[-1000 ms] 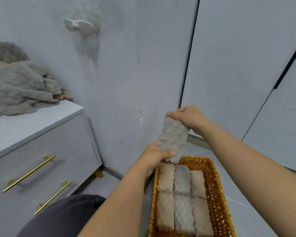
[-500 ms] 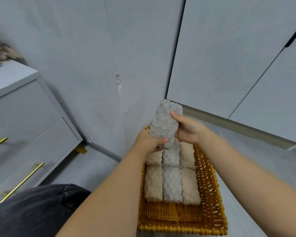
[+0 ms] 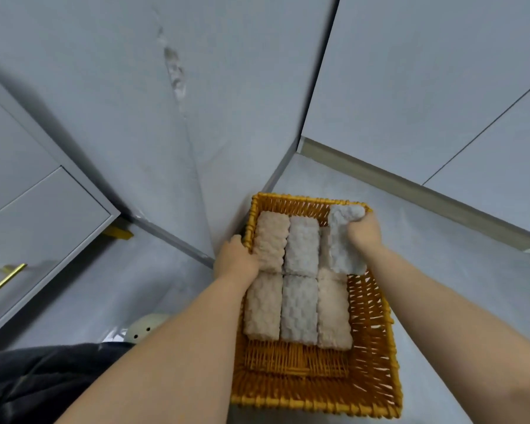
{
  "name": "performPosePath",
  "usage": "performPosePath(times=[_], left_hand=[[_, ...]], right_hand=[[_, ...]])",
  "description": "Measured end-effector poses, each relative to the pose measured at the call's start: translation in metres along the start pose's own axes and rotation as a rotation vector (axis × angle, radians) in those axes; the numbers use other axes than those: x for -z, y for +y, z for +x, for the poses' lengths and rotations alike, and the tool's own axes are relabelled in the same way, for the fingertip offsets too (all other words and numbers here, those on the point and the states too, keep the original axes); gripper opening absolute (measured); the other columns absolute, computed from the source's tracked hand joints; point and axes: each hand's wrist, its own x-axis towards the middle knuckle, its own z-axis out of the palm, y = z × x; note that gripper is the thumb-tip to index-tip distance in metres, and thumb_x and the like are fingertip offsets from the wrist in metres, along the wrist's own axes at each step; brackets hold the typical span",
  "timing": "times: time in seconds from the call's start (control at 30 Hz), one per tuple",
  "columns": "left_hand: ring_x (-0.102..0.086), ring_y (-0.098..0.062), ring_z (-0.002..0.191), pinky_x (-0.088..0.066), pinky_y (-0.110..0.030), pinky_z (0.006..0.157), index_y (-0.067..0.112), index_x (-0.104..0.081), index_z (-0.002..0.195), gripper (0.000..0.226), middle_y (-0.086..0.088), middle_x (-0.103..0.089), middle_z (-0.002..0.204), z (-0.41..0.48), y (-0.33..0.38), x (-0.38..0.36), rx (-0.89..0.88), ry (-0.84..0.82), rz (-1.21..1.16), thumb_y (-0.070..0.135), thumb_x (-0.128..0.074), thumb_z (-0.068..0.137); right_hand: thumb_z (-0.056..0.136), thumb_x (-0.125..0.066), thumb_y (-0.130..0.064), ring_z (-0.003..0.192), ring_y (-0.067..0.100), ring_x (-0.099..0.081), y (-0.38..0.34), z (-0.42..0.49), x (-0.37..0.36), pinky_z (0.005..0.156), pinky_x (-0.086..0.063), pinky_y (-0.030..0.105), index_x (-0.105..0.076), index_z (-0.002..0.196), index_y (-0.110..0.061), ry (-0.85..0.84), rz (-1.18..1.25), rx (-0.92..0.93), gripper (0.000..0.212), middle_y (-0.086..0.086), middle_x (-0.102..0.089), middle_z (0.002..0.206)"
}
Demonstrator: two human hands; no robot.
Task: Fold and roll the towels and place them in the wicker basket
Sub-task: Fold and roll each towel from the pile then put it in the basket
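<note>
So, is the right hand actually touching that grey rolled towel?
Touching. The head view shows the right hand gripping the far end of the grey rolled towel, at the wicker basket's far right corner.

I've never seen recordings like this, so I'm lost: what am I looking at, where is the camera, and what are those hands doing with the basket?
There is no machine here: a person works with two bare hands. Every picture comes from one wide-angle camera worn on the person's head, looking forward and down, so the arms reach in from the bottom edge. On the grey floor stands an orange wicker basket; a grey drawer unit stands off to the left. Inside the basket lie rolled towels, beige and grey, packed side by side in two rows. The right hand grips one more grey rolled towel over the basket's far right corner. The left hand holds the basket's left rim, touching a beige roll.
</note>
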Motion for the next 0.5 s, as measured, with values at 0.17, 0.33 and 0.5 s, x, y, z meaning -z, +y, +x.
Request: performPosePath(times=[0.17,0.33,0.5], left_hand=[[-0.061,-0.036,0.097,-0.05,-0.041,0.075,-0.011,-0.058,0.112,0.033,-0.023,-0.064,0.109,0.01,-0.006,-0.014,0.117,-0.153,0.084,0.014,-0.049,0.093],[-0.061,-0.032,0.094,-0.047,-0.036,0.07,-0.003,-0.063,0.098,0.022,-0.016,-0.065,0.102,0.019,-0.008,-0.018,0.124,-0.121,0.184,0.003,-0.044,0.09],[-0.061,-0.035,0.091,-0.049,-0.039,0.07,-0.004,-0.063,0.094,0.02,-0.017,-0.065,0.097,0.024,-0.012,-0.019,0.165,-0.089,0.177,0.002,-0.047,0.083]], right_hand=[[0.088,-0.047,-0.009,0.107,0.036,-0.058,0.034,0.018,-0.028,0.078,-0.043,0.031,-0.052,0.12,0.006,-0.031,-0.141,-0.032,0.036,0.02,-0.061,0.115],[0.091,-0.042,-0.002,0.112,0.038,-0.055,0.043,0.033,-0.041,0.087,-0.045,0.038,-0.042,0.13,0.007,0.045,-0.174,-0.076,0.04,0.021,-0.057,0.121],[0.09,-0.046,0.001,0.105,0.037,-0.057,0.049,0.046,-0.049,0.081,-0.045,0.034,-0.057,0.114,0.004,-0.035,-0.157,-0.125,0.026,0.022,-0.061,0.112]])
